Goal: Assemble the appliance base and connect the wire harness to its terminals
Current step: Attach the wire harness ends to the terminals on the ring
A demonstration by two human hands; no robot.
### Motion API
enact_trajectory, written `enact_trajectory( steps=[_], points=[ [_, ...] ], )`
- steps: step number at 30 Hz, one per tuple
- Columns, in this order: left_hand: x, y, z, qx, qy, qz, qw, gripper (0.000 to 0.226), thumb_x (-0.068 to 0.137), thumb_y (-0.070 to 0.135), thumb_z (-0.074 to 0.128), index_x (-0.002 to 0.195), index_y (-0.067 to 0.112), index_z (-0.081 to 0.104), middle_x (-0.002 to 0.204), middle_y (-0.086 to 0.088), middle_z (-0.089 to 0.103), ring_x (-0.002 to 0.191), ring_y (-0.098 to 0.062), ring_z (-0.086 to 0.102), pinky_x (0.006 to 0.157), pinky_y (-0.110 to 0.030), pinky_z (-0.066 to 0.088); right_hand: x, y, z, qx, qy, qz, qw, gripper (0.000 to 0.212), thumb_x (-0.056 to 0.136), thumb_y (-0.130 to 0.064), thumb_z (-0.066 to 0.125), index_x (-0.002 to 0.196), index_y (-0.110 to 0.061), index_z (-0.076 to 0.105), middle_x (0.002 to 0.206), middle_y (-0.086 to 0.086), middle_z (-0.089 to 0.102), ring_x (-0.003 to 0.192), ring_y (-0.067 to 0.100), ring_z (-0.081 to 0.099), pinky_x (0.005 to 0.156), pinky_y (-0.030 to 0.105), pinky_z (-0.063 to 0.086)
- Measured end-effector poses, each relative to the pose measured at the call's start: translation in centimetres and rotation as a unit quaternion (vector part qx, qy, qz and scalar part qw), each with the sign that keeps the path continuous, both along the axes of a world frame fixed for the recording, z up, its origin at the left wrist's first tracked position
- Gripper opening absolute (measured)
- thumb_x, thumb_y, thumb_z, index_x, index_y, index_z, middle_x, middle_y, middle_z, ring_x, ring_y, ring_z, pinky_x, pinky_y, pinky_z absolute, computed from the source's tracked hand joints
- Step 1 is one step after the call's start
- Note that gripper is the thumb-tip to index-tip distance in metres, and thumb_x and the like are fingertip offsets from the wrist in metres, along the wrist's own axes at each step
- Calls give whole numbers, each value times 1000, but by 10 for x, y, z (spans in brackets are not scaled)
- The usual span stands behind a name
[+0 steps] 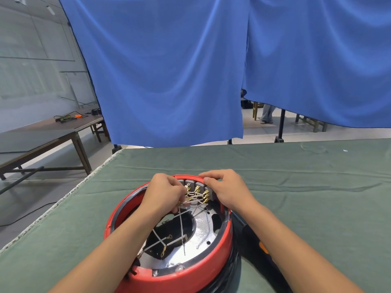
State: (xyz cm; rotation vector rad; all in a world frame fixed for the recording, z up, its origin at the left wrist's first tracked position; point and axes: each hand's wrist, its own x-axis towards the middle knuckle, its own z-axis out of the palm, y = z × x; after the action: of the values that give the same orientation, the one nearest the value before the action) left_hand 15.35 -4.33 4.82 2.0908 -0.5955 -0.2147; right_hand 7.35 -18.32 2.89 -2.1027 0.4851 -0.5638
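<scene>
A round red appliance base (213, 259) lies upside down on the green table cloth (317, 197), its silver inner plate (203, 229) exposed. White wires of the harness (179, 227) with brass terminals cross the opening. At the far rim grey switch blocks (198, 185) carry several brass connectors. My left hand (164, 192) pinches harness wires beside those connectors. My right hand (227, 188) grips the far right rim and the rightmost grey block. Loose ring terminals (167, 244) lie on the plate.
A black tool with an orange button (257, 242) lies to the right of the base, partly under my right forearm. A blue curtain (169, 70) hangs behind the table. A dark wooden bench (42, 140) with cables stands at the left, beyond the table edge.
</scene>
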Motion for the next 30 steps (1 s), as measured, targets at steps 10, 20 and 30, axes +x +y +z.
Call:
enact_trajectory(
  steps=[10, 20, 30],
  points=[
    [-2, 1, 3, -7, 17, -10, 1000, 25, 86, 3, 61, 61, 5, 66, 50, 0, 61, 27, -10, 43, 33, -14, 34, 1, 0, -1, 0, -6, -2, 1000, 23, 93, -23, 54, 108, -26, 72, 101, -9, 70, 92, 6, 59, 76, 23, 43],
    [-2, -1, 3, -2, 17, -7, 1000, 26, 87, 3, 59, 62, 6, 66, 56, -5, 62, 26, -8, 40, 33, -14, 34, 0, 1, 0, -6, 3, -3, 1000, 24, 94, -25, 53, 111, -27, 71, 110, -8, 70, 96, 7, 58, 78, 25, 43],
    [1, -6, 0, -8, 27, 15, 999, 27, 87, 4, 60, 60, 7, 65, 48, 0, 61, 25, -7, 38, 32, -13, 31, 1, -1, -1, -48, 7, 6, 999, 26, 95, -26, 52, 114, -25, 69, 109, -10, 68, 81, 0, 52, 65, 13, 38]
  ],
)
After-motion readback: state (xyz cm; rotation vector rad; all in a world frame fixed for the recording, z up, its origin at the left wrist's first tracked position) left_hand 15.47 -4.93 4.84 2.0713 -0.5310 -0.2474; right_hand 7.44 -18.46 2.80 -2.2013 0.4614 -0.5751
